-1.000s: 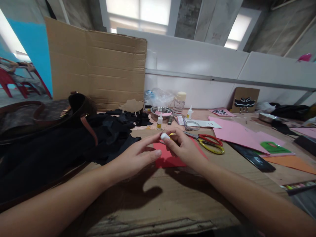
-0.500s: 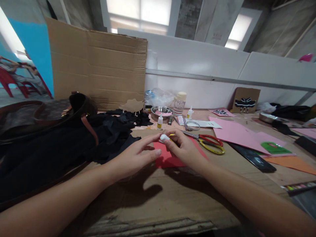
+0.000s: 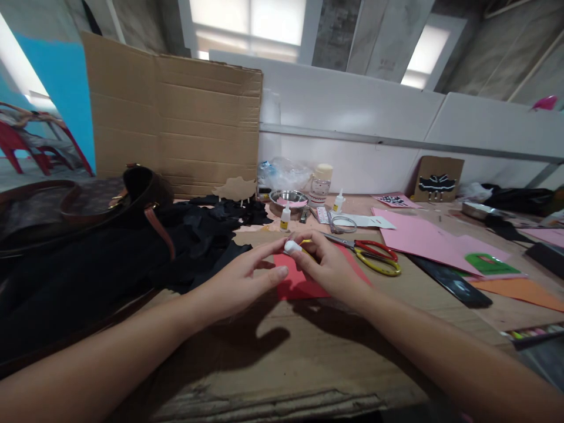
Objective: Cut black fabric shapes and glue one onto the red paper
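Note:
Over a red sheet [image 3: 299, 286], my right hand [image 3: 321, 261] is closed on a small white object [image 3: 292, 247], which may be a bottle or cap. My left hand [image 3: 251, 273] is on the left side of it, thumb and fingers apart, fingertips close to the white object. Scissors [image 3: 374, 254] with red and yellow handles lie just right of the red sheet. Behind the hands stand two small glue bottles [image 3: 285, 217] with yellow labels.
Black cloth [image 3: 132, 258] and a brown bag [image 3: 145, 182] fill the left. A metal bowl [image 3: 288, 200] and a jar [image 3: 321, 183] stand at the back. Pink sheets [image 3: 427, 241] and a dark phone-like object [image 3: 449, 280] lie right. A cardboard panel [image 3: 176, 117] rises behind.
The white object has shifted very slightly to the left in my right hand. Both hands are otherwise nearly still.

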### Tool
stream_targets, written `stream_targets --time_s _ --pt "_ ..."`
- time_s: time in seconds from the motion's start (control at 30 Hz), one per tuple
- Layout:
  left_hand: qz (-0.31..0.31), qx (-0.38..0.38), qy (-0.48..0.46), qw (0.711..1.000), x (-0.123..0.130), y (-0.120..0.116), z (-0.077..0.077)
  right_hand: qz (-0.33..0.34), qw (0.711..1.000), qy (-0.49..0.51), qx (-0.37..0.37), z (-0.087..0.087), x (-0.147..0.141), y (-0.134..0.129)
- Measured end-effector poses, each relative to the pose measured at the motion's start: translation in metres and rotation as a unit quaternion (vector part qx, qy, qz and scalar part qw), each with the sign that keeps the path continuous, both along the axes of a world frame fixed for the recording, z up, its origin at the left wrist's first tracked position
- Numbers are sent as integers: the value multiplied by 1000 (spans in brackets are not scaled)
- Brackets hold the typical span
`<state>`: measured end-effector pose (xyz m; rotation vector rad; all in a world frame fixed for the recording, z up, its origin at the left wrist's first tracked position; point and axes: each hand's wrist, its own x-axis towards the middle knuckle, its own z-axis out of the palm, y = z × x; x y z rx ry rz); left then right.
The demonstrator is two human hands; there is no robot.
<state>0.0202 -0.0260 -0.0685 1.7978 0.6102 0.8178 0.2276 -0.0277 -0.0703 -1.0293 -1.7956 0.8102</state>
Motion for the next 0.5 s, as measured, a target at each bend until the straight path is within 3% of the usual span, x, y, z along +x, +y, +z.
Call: stream_targets --time_s 0.23,0.5 --pt "7 -14 -14 1000 0 1 -2 -6 1000 -12 0 -1 1 0" --pt "-11 -29 -25 999 1 1 7 -25 1000 -16 7 -1 2 2"
